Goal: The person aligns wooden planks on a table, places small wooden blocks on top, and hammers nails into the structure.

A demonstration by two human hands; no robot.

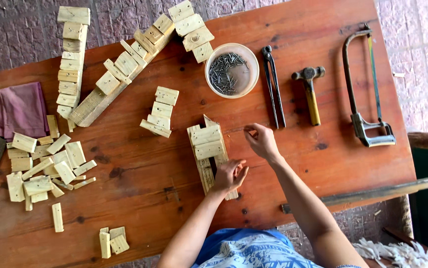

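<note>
A narrow wooden slat [205, 171] lies in the middle of the reddish table [139, 188], with two pale wooden blocks [207, 142] laid across its far end. My left hand [230, 175] lies on the near end of the slat and holds it down, fingers slightly apart. My right hand [262, 142] hovers just right of the blocks, thumb and fingertips pinched on what looks like a small nail [248, 130]. A white bowl of nails [231, 70] stands beyond the slat.
Pincers [274, 84], a hammer [311, 92] and a hacksaw [365, 89] lie to the right. A stack of blocks [161, 111], a long slat with blocks [124, 69], a block column [71, 59], a loose pile [45, 166] and a purple cloth [19, 109] fill the left.
</note>
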